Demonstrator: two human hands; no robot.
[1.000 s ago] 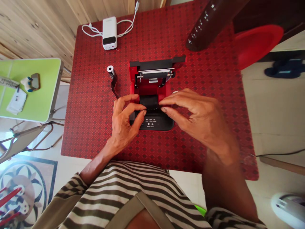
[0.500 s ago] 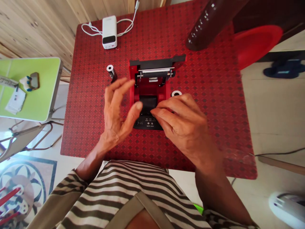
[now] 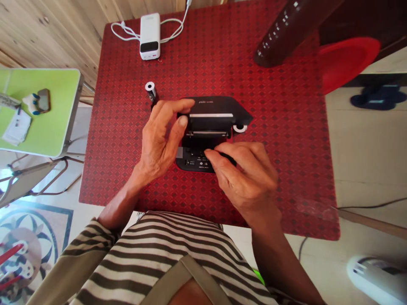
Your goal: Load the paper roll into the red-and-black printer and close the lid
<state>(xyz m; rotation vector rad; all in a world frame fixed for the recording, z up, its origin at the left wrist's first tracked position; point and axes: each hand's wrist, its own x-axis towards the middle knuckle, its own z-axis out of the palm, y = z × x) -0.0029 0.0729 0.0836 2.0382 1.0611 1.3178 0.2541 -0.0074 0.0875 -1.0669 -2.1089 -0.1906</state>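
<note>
A small black and red receipt printer [image 3: 203, 163] is in front of me on the table, its black lid [image 3: 219, 106] tilted partway down over the bay. My left hand [image 3: 162, 137] is at the lid's left edge, fingers over the top and thumb beneath, closed on it. Over the front panel, my right hand [image 3: 243, 169] has thumb and forefinger pinched together; what lies between the tips is too small to make out. A white paper roll [image 3: 240, 128] shows beside the printer, partly behind the lid. Another small roll [image 3: 150, 90] stands upright beyond my left hand.
A white power bank [image 3: 150, 36] with a looped cable lies at the back of the red patterned table [image 3: 121, 106]. A dark bottle-like cylinder [image 3: 273, 46] stands at the back right. Left is a green folding table [image 3: 60, 101]; right, a red stool [image 3: 352, 59].
The printer lid has swung from upright down toward me, with my left hand now on its edge. My right hand has shifted slightly nearer me, still pinched.
</note>
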